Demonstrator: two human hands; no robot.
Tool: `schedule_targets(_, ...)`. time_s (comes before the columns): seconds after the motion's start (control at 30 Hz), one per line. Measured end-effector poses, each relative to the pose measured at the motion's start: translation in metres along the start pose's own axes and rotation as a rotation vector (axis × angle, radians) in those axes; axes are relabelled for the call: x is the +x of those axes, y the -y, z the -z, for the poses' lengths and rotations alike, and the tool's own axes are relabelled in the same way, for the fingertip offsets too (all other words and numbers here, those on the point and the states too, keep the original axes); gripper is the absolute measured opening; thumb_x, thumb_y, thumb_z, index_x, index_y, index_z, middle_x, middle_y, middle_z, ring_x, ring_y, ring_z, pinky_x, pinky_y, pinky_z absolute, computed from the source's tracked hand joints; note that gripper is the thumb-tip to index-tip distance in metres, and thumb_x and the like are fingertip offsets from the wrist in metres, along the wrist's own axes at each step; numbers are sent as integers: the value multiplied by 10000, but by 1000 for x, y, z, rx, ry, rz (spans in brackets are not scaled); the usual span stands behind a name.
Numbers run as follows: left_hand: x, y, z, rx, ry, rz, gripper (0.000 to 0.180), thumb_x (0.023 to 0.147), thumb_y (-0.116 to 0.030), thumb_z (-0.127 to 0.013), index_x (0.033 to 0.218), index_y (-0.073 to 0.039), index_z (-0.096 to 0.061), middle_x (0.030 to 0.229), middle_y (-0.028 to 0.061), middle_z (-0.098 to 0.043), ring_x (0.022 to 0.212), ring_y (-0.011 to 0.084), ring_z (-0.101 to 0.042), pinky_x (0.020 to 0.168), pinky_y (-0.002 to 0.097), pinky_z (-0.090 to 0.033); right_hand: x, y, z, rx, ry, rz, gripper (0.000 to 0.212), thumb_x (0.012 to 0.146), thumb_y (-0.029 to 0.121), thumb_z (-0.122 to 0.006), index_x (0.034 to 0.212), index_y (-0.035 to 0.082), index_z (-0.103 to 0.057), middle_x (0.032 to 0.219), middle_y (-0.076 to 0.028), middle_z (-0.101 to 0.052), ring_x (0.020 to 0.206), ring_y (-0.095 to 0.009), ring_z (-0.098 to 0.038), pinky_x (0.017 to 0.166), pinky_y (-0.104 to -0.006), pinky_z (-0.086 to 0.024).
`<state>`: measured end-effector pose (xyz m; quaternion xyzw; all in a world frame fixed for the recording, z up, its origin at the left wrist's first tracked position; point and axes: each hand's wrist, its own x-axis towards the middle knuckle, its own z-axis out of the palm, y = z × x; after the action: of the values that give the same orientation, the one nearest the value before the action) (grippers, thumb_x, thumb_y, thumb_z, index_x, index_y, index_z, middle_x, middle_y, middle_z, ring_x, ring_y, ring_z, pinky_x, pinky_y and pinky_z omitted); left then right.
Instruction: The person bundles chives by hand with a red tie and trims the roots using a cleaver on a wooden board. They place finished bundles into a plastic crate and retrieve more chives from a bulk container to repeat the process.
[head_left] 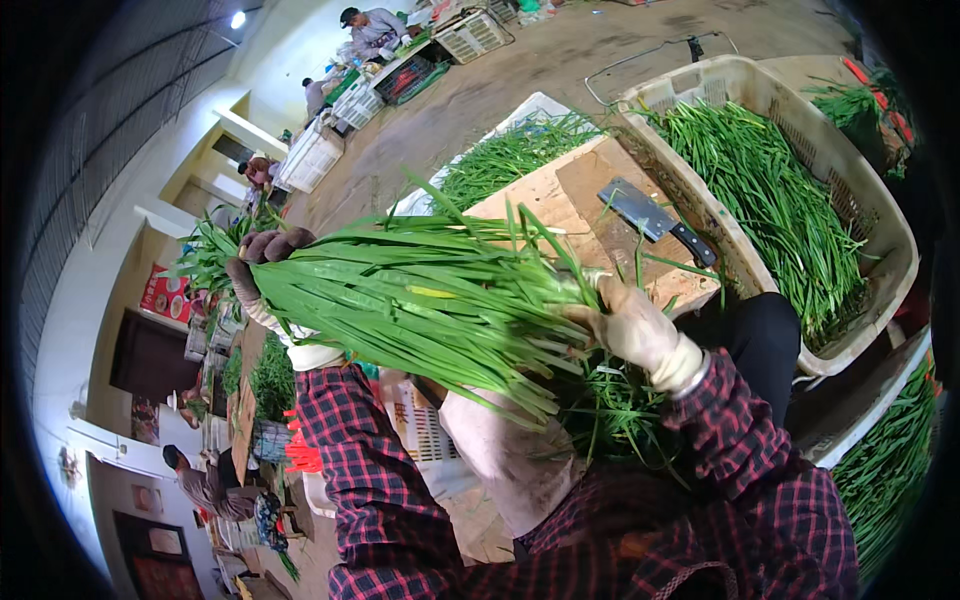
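A thick bunch of garlic chives (pixel 400 290) lies sideways in front of me, its long flat leaves fanned out. My left hand (pixel 268 255), in a glove with dark fingers, is wrapped round the leafy end. At the pale stem end, the thumb and fingers of my right hand (pixel 640 330), in a whitish glove, are closed on some stems; the leaves partly hide the fingertips. Beyond the bunch, a cleaver (pixel 637 208) with a black handle rests flat on a wooden board (pixel 550 190). Loose trimmings (pixel 625 405) hang over my lap.
A large cream plastic crate (pixel 895 240) full of chives stands at my right, with another crate (pixel 870 430) nearer me. More chives (pixel 515 160) lie on a white sheet behind the board. Co-workers (pixel 378 30) sit farther off along the left, among white crates (pixel 312 158).
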<state>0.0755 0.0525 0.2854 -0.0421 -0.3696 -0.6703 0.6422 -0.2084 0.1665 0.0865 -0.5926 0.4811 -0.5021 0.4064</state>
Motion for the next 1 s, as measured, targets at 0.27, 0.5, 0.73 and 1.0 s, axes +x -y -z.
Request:
schedule_targets(0.27, -10, -27, 24, -59, 200, 142, 232, 846, -259, -718, 960, -153, -546, 758, -108, -506, 713, 61, -504, 840, 305, -424, -90, -38, 16, 798, -149, -370, 276, 994, 283, -508, 1070, 47, -630, 624, 46, -494, 515, -43, -422, 474, -198, -347)
schedule_targets(0.5, -9, 4, 21, -157, 134, 133, 233, 828, -235, -737, 923, -138, -548, 749, -79, -518, 679, 81, -491, 736, 248, -438, 2, 7, -28, 494, 216, 15, 285, 951, 165, -557, 1162, -22, -600, 1056, -108, -677, 922, -175, -613, 817, -285, -492)
schedule_targets(0.73, -17, 7, 17, 61, 6, 119, 233, 840, -209, -710, 954, -104, -536, 800, -33, -556, 768, 150, -531, 824, 356, -411, 1, 13, -34, 1170, 69, -375, 263, 979, 167, -516, 1196, 30, -573, 1096, -10, -624, 980, -88, -576, 884, -261, -459)
schedule_targets(1.0, -21, -13, 34, 261, -166, 47, 274, 889, -335, -659, 933, -88, -549, 786, -9, -566, 728, 144, -522, 779, 318, -430, -47, -2, 1, 1318, 279, -275, 276, 969, 184, -541, 1198, 29, -547, 1091, -47, -609, 948, -141, -579, 907, -336, -476)
